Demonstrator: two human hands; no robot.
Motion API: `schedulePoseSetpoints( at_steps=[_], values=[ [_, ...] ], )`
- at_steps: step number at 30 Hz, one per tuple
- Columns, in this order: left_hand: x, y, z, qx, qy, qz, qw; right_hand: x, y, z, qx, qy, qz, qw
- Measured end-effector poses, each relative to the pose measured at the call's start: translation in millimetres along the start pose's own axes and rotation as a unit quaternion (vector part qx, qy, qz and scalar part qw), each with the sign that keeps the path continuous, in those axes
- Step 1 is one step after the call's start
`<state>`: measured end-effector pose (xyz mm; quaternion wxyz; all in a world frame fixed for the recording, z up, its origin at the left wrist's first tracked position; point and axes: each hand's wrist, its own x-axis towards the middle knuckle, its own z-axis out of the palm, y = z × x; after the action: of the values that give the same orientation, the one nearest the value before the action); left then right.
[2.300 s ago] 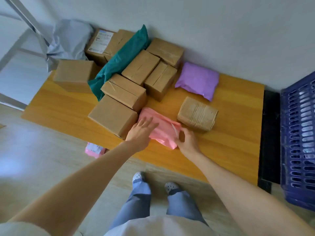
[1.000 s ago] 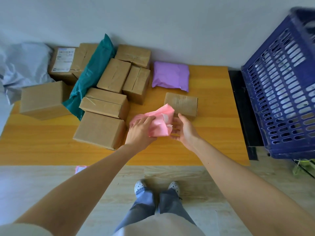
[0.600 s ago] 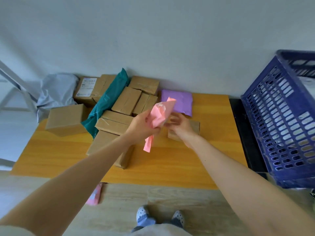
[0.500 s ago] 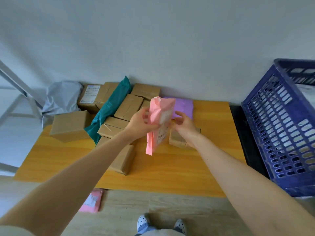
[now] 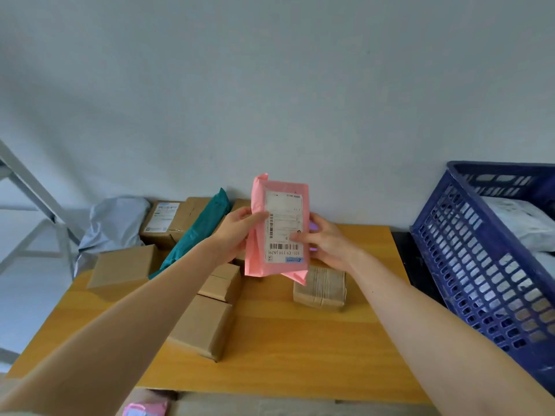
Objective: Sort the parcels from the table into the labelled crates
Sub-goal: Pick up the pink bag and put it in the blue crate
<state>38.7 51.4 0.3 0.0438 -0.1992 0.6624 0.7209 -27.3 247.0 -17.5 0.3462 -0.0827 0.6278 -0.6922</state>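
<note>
Pink mailer [image 5: 280,232] now upright, arms outstretched, left hand [image 5: 237,232] and right hand [image 5: 326,244] in pinch grip on its sides.

Soft, even daylight fills my feed, seemingly from the left, where the floor [image 5: 18,295] washes out pale. Shadows under the boxes [image 5: 204,325] on the desk [image 5: 300,349] are faint. The wide lens stretches the crate [image 5: 486,265] beyond the desk's right edge; fine print on the pink parcel [image 5: 255,259] smears.

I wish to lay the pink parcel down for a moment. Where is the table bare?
Bare: the orange wooden table's front strip, between the nearest brown cardboard box and the right edge; also right of the tape-wrapped brown parcel. Crowded: back left, around the long teal plastic mailer.
</note>
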Motion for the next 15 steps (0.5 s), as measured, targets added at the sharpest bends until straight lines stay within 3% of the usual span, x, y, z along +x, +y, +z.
schedulePoseSetpoints(
  at_steps=[5, 9, 11, 15],
  values=[
    [-4.4, 14.2, 2.0, 0.088, 0.011, 0.054, 0.995, -3.7, -0.8, 5.1, -0.057, 0.012, -0.019, 0.998],
    [-2.1, 33.6, -3.3, 0.165, 0.035, 0.155, 0.974, -6.3, -8.1, 4.6, -0.199, 0.039, -0.047, 0.978],
    [-0.7, 42.5, -5.7, 0.273, 0.032, 0.213, 0.938, -7.2, -11.9, 4.7, -0.302, 0.051, -0.065, 0.95],
    [-1.9, 51.3, -2.9, 0.517, -0.027, 0.307, 0.799, -9.9, -17.4, 7.2, -0.491, 0.082, -0.091, 0.863]
  ],
)
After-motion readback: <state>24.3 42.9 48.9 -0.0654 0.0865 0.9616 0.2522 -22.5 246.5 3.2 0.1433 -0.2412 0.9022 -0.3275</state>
